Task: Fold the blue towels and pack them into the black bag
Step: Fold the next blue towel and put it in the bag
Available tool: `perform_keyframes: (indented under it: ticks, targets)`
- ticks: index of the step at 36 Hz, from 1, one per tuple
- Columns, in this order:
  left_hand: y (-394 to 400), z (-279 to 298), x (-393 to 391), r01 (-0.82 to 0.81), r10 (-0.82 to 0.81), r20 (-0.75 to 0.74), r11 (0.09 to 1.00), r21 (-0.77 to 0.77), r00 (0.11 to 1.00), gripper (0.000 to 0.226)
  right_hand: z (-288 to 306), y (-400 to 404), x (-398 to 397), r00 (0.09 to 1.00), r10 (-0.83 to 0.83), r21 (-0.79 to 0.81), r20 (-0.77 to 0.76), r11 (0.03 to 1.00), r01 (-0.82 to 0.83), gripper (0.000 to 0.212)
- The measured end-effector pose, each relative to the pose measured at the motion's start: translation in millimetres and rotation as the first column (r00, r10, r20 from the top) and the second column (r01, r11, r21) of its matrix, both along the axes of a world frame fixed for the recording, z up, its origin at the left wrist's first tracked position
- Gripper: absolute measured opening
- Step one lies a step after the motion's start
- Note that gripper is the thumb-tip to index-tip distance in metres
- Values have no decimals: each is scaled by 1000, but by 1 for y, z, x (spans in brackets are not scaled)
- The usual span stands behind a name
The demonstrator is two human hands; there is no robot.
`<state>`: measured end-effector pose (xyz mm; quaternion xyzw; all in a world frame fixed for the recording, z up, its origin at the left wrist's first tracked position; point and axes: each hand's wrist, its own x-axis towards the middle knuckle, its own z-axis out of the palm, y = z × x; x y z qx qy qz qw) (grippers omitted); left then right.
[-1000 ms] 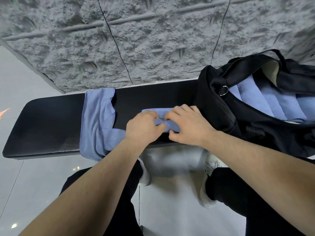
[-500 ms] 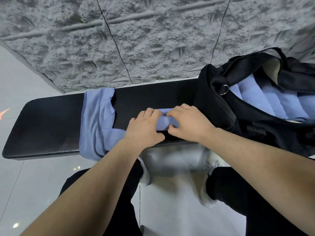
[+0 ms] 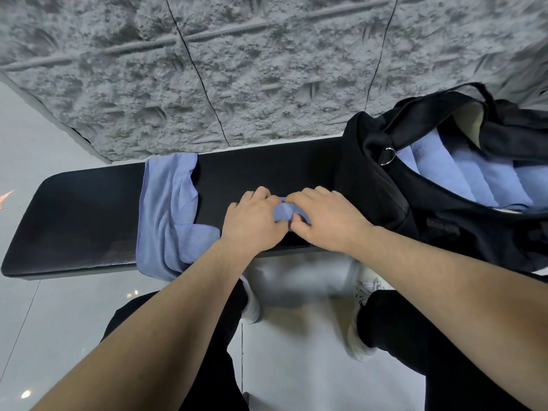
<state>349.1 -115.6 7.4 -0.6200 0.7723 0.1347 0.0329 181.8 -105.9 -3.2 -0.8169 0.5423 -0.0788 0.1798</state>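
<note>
A small, tightly rolled blue towel (image 3: 283, 210) lies on the black bench (image 3: 83, 221), mostly covered by both hands. My left hand (image 3: 252, 223) grips its left end and my right hand (image 3: 326, 221) presses on its right end. Another blue towel (image 3: 167, 209) lies loose and unfolded across the bench to the left, hanging over the front edge. The black bag (image 3: 385, 203) stands open at the right end of the bench, with several rolled blue towels (image 3: 474, 176) side by side inside it.
A rough grey stone wall (image 3: 237, 69) rises right behind the bench. My legs in black trousers (image 3: 415, 336) and white shoes (image 3: 360, 304) stand on the glossy light floor in front of the bench. The bag's strap with a metal ring (image 3: 388, 155) hangs over its opening.
The towel under my hands has been rolled tighter and shows less cloth. Both hands have closed in on it and shifted slightly away from me.
</note>
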Motion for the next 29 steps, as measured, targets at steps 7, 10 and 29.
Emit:
perform_keyframes:
  ticks: [7, 10, 29]
  targets:
    - [1, 2, -2, -25, 25, -5, 999, 30, 1000, 39, 0, 1, -2, 998, 60, -115, -34, 991, -64, 49]
    - [0, 3, -2, -16, 17, -22, 999, 39, 1000, 38, -1, 0, -3, 994, 85, -73, -75, 993, -90, 54]
    - [3, 2, 3, -8, -12, -144, 991, -135, 990, 44, 4, -9, -5, 998, -36, 83, 50, 996, 31, 36]
